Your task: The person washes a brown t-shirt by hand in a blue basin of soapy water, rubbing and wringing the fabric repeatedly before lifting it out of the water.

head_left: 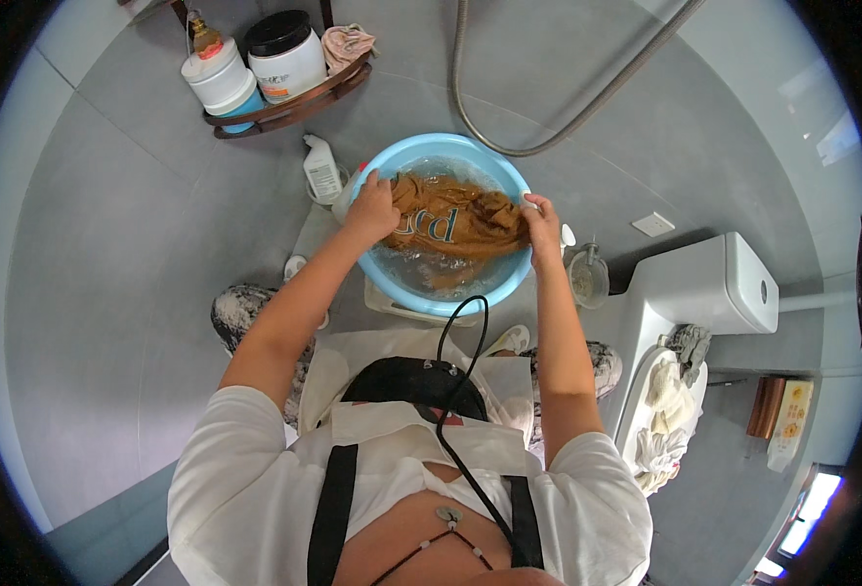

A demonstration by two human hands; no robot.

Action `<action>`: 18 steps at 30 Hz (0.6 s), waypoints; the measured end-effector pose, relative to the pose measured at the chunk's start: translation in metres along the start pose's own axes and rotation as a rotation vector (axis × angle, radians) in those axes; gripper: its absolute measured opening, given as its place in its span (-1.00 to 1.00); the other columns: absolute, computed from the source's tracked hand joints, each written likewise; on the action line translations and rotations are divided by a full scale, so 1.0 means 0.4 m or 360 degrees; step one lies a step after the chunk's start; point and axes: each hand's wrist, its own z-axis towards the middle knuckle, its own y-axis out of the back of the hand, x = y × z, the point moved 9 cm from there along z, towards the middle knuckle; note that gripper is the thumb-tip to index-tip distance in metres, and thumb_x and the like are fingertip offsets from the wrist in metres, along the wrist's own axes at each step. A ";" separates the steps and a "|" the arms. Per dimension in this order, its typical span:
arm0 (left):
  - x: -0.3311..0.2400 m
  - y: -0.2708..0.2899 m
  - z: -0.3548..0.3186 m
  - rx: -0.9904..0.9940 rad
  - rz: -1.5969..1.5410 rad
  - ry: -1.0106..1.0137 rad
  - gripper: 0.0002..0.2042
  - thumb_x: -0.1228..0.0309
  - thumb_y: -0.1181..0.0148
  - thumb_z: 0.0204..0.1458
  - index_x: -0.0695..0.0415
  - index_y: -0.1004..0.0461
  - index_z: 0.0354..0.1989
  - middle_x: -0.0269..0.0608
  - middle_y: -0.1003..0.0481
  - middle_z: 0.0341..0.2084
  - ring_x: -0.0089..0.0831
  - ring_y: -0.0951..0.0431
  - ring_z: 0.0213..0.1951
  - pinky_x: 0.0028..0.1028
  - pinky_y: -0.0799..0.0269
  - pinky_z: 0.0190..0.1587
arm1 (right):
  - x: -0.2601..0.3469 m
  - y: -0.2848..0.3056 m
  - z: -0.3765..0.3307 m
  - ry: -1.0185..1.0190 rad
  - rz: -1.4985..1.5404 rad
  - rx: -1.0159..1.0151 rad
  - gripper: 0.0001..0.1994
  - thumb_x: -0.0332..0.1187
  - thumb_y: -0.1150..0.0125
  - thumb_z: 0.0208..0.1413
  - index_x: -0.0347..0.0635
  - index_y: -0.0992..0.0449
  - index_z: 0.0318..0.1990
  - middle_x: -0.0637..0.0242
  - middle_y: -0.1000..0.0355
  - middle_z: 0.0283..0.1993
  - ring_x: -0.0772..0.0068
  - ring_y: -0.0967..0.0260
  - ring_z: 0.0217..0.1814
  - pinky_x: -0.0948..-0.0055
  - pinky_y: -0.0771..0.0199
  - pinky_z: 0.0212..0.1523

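A light blue round basin point(404, 278) of water stands in front of me. Stretched across it is a wet brown garment point(470, 220) with blue-and-white lettering, partly under the water. My left hand point(373, 208) grips the garment's left end by the basin's left rim, fingers closed on the cloth. On the opposite side, my right hand point(543, 227) pinches its right end at the rim, thumb and fingers together. The cloth hangs in loose folds between both hands.
A white bottle point(322, 171) stands left of the basin, below a corner shelf point(294, 105) with tubs. A metal shower hose point(587, 112) hangs behind. To the right are a clear container point(587, 276) and a white toilet point(694, 283) with clothes point(667, 415) on its lid.
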 end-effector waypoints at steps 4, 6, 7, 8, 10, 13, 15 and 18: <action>-0.092 0.047 0.028 -0.0036 -0.0034 -0.0308 -0.49 0.39 -0.07 -0.17 0.20 -0.19 0.04 0.10 0.00 0.14 -0.01 -0.11 0.11 -0.25 -0.11 0.11 | 0.142 -0.080 -0.085 0.1027 -0.1424 -0.0189 -0.61 -0.36 -0.16 -0.15 -0.12 -0.29 -0.08 0.16 -0.24 -0.05 0.22 -0.33 -0.19 0.35 -0.38 -0.24; -0.096 -0.019 0.038 0.0244 0.0002 -0.0261 -0.41 0.29 -0.13 -0.18 0.09 -0.14 0.10 0.07 0.05 0.16 -0.02 -0.04 0.15 -0.16 -0.05 0.12 | 0.108 -0.153 -0.084 0.0961 -0.1782 0.0043 -0.43 -0.24 -0.24 -0.22 0.05 -0.22 0.04 0.13 -0.09 0.11 0.08 -0.23 -0.01 0.24 -0.34 -0.13; -0.096 -0.055 0.046 0.0380 0.0020 -0.0240 -0.37 0.24 -0.16 -0.19 0.03 -0.12 0.12 0.05 0.07 0.17 -0.03 -0.01 0.17 -0.12 -0.02 0.13 | 0.095 -0.189 -0.097 0.1019 -0.1964 0.0087 -0.39 -0.20 -0.26 -0.23 0.10 -0.19 0.08 0.14 -0.07 0.13 0.06 -0.19 0.03 0.20 -0.32 -0.10; -0.097 -0.081 0.045 0.0455 0.0124 -0.0219 -0.34 0.19 -0.18 -0.19 -0.02 -0.09 0.14 0.03 0.11 0.19 -0.02 0.03 0.18 -0.08 0.00 0.13 | 0.084 -0.222 -0.106 0.1074 -0.2147 0.0132 -0.34 -0.15 -0.28 -0.24 0.15 -0.16 0.11 0.15 -0.05 0.15 0.04 -0.15 0.07 0.17 -0.30 -0.07; -0.091 -0.138 0.019 0.0603 0.0332 -0.0174 -0.28 0.10 -0.21 -0.20 -0.12 -0.03 0.18 -0.02 0.20 0.22 0.00 0.12 0.21 0.00 0.03 0.13 | 0.033 -0.249 -0.078 0.0655 -0.2245 0.0292 -0.27 -0.08 -0.28 -0.25 0.23 -0.08 0.15 0.17 0.00 0.19 0.00 -0.08 0.12 0.11 -0.24 -0.03; -0.088 -0.186 0.016 0.0570 0.0310 -0.0153 -0.24 0.13 -0.27 -0.29 -0.13 -0.04 0.16 -0.01 0.12 0.19 -0.02 0.13 0.21 0.05 0.08 0.11 | -0.009 -0.253 -0.050 0.0387 -0.2264 0.0409 -0.19 -0.01 -0.28 -0.27 0.27 0.01 0.19 0.20 0.01 0.20 0.00 -0.07 0.12 0.10 -0.21 0.00; -0.098 -0.190 0.007 0.0486 0.0317 -0.0178 -0.26 0.21 -0.31 -0.32 -0.12 -0.10 0.13 -0.02 0.01 0.14 -0.02 0.00 0.15 0.01 0.00 0.06 | -0.034 -0.260 -0.040 0.0322 -0.2328 0.0465 -0.20 -0.02 -0.27 -0.24 0.26 0.03 0.20 0.21 -0.01 0.18 0.02 -0.10 0.10 0.12 -0.22 -0.02; -0.094 -0.211 -0.008 0.0389 0.0296 -0.0220 -0.32 0.22 -0.29 -0.28 -0.06 -0.14 0.10 -0.03 -0.10 0.04 -0.03 -0.12 0.06 -0.04 -0.12 -0.02 | -0.073 -0.284 -0.020 0.0251 -0.2580 0.0547 -0.29 -0.11 -0.19 -0.13 0.22 0.03 0.20 0.21 -0.07 0.13 0.06 -0.13 0.08 0.15 -0.25 -0.05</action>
